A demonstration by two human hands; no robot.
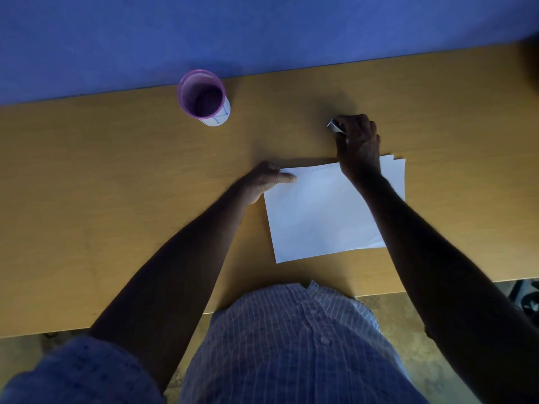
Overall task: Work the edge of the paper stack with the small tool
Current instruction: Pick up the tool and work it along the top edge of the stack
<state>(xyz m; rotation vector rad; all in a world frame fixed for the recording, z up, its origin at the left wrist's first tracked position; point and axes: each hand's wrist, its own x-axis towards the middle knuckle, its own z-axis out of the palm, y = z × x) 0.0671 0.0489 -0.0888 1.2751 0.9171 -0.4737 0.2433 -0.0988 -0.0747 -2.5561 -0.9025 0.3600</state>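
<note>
Holding: left hand (pixel 267 179) pinches paper stack (pixel 326 211) at its far-left corner.
Tool: right hand (pixel 360 141) grips small tool (pixel 335 126) beyond the stack's far edge.

Most of the small tool (pixel 335 126) is hidden inside the right hand (pixel 359 144); only a grey tip shows at nine o'clock. The right forearm covers the paper stack's (pixel 318 211) three o'clock corner.
</note>
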